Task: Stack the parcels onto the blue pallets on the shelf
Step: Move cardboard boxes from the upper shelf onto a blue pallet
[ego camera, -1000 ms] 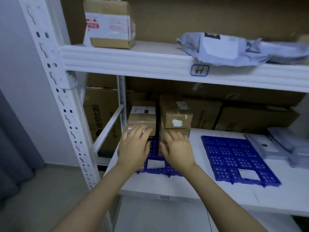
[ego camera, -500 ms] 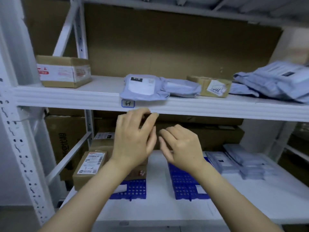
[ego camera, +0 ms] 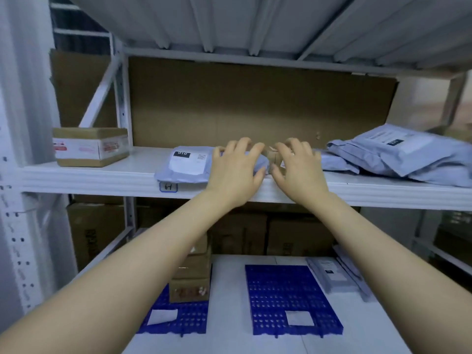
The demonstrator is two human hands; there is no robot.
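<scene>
On the upper shelf (ego camera: pixel 102 175) lies a grey poly mailer (ego camera: pixel 184 162) with a small cardboard box (ego camera: pixel 271 155) just to its right. My left hand (ego camera: pixel 235 169) rests on the mailer's right end, fingers spread and bent. My right hand (ego camera: pixel 298 167) covers the small box, fingers curled over its top and thumb at its front. Below, on the lower shelf, two blue pallets lie side by side. The left pallet (ego camera: pixel 189 318) carries stacked cardboard parcels (ego camera: pixel 190 277). The right pallet (ego camera: pixel 281 297) holds only a white label.
A taped cardboard box (ego camera: pixel 89 146) stands at the upper shelf's left end and a heap of grey mailers (ego camera: pixel 398 157) at its right. Flat grey mailers (ego camera: pixel 329 274) lie right of the pallets. Large cartons (ego camera: pixel 293 236) line the back. A white upright (ego camera: pixel 15 226) stands left.
Both hands left the parcels on the left pallet, rose to the upper shelf and came down on the grey mailer and the small box. My view tilted upward.
</scene>
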